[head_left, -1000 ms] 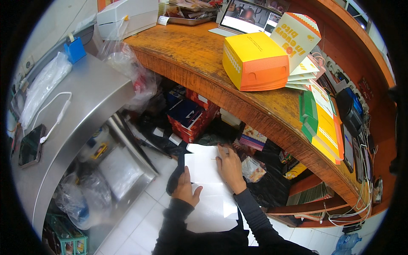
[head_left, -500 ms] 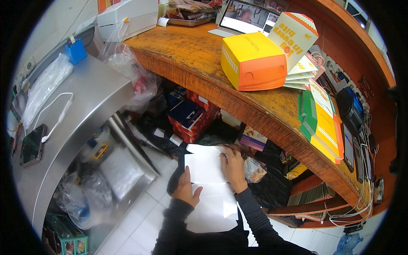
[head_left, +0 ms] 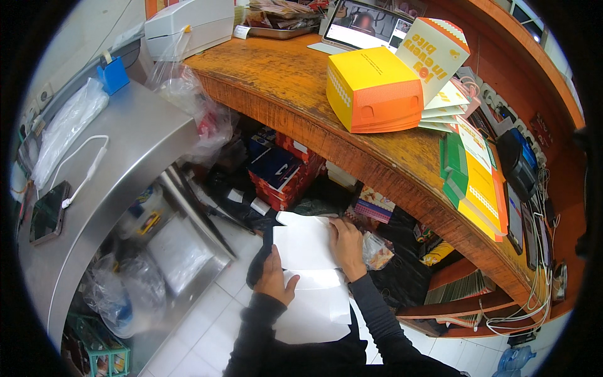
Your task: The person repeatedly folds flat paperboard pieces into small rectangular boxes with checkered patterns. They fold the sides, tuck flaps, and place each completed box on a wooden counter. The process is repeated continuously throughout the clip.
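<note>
A white cardboard box blank (head_left: pixel 304 246) lies unfolded across my lap, its plain inner side up, with a crease across the middle and small flaps at its edges. My left hand (head_left: pixel 274 281) rests against its left edge, fingers stretched along the side and thumb spread apart. At the upper right edge, my right hand (head_left: pixel 347 248) has its fingers bent around the side flap; the fingertips are partly hidden. On the wooden desk ahead stands a folded yellow and orange box (head_left: pixel 370 88) with its lid raised.
Flat yellow, orange and green box blanks (head_left: pixel 471 182) lie stacked on the wooden desk (head_left: pixel 264 72). A metal counter (head_left: pixel 138 125) on the left bears a phone (head_left: pixel 50 212) on a white cable. Red and blue boxes (head_left: pixel 276 169) sit under the desk, and a wooden shelf (head_left: pixel 455 308) stands lower right.
My right hand has shifted slightly along the right edge of the box blank, and the flap there has moved a little. My left hand has stayed in nearly the same place.
</note>
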A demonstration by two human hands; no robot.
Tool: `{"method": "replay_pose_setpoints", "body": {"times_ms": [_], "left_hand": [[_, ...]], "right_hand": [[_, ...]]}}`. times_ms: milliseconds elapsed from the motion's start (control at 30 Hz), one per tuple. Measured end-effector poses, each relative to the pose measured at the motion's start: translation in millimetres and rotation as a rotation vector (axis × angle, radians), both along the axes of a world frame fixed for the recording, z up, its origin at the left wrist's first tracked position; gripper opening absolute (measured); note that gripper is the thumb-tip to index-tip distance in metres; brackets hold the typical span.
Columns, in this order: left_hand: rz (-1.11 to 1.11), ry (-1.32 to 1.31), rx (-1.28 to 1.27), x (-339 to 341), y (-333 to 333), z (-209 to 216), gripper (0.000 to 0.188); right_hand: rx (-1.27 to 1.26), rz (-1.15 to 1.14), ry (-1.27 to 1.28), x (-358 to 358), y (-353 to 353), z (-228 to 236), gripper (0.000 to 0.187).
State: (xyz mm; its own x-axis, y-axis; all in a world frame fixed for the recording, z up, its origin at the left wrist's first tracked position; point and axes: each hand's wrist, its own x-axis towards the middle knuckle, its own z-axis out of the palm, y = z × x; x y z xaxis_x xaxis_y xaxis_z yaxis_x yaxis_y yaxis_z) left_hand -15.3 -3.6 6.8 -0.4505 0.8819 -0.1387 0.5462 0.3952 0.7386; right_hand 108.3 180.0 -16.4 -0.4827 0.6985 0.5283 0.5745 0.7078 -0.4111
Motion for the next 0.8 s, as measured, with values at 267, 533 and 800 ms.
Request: {"method": "replay_pose_setpoints", "body": {"times_ms": [267, 533, 800], "left_hand": [[0.02, 0.041, -0.061, 0, -1, -2, 0.087], [0.025, 0.087, -0.055, 0, -1, -4, 0.08], [0.065, 0.071, -0.099, 5, 2, 1, 0.078]], "right_hand": [[0.002, -0.008, 0.022, 4, -7, -6, 0.025], [-0.106, -0.041, 0.115, 6, -14, -7, 0.035], [-0.046, 0.021, 0.133, 10, -17, -10, 0.039]]}}
